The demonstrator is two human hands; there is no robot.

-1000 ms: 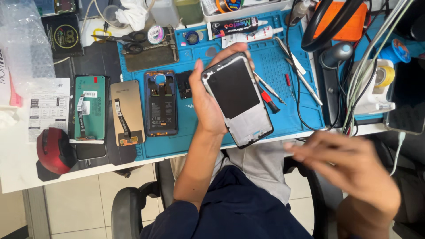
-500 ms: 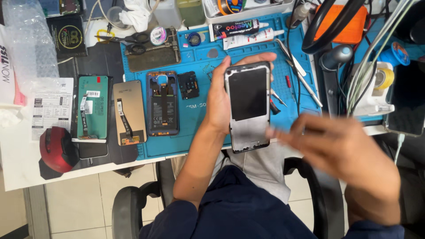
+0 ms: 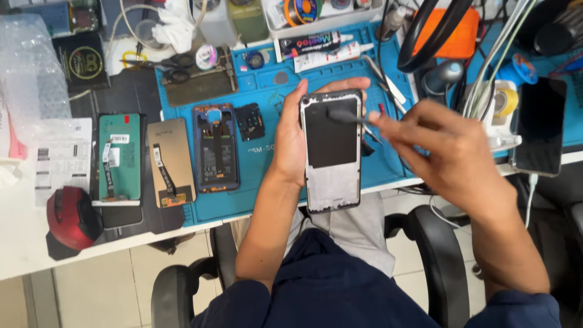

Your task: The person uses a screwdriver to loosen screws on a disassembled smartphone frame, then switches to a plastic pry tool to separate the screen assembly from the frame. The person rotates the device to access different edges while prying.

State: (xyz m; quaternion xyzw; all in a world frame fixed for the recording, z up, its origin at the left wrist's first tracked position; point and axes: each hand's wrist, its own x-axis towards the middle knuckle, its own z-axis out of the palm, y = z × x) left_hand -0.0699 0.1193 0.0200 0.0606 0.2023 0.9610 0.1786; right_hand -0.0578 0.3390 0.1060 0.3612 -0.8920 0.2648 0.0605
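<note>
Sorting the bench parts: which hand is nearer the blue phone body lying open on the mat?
Left. The left hand is just right of the blue phone body, holding the phone frame; the right hand is farther right.

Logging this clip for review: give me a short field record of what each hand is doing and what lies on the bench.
left hand: left hand holds a phone frame upright over the bench edge, fingers around its sides
right hand: right hand holds a thin dark tool with its tip on the frame's upper part
work surface: blue mat
on the mat: opened blue phone body, glue tubes, tweezers
left of the mat: green panel, tan panel, red mouse
</note>
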